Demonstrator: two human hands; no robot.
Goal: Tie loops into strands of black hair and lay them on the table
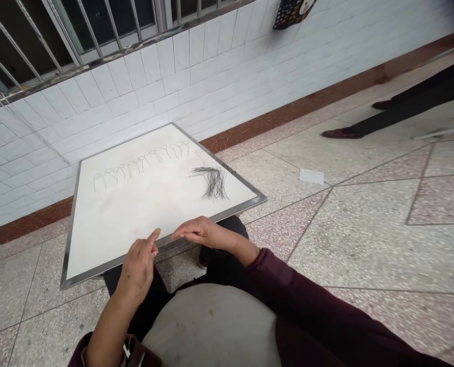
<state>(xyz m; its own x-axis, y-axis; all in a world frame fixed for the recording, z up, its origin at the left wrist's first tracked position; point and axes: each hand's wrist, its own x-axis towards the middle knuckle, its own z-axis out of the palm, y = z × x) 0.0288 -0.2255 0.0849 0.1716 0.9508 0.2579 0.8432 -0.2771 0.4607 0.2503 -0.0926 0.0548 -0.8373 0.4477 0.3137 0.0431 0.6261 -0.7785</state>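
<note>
A white-topped table (123,219) with a grey metal edge is in front of me. My left hand (138,265) is over its near edge, thumb and fingers drawn together in a pinch. Just to the right, my right hand (204,233) has its fingers pressed together, pointing toward the left one. Anything held between the fingertips is too fine to make out. Toward the right side of the tabletop lies a loose bundle of thin dark strands (214,182). Several strands tied or bent into loops (137,165) form a slanting row across the far half.
A white tiled wall (135,97) with a barred window (92,25) stands behind the table. A person's legs (410,109) in dark trousers are at the right. A pale paper scrap (311,176) lies on the floor. A patterned bag (291,12) hangs on the wall.
</note>
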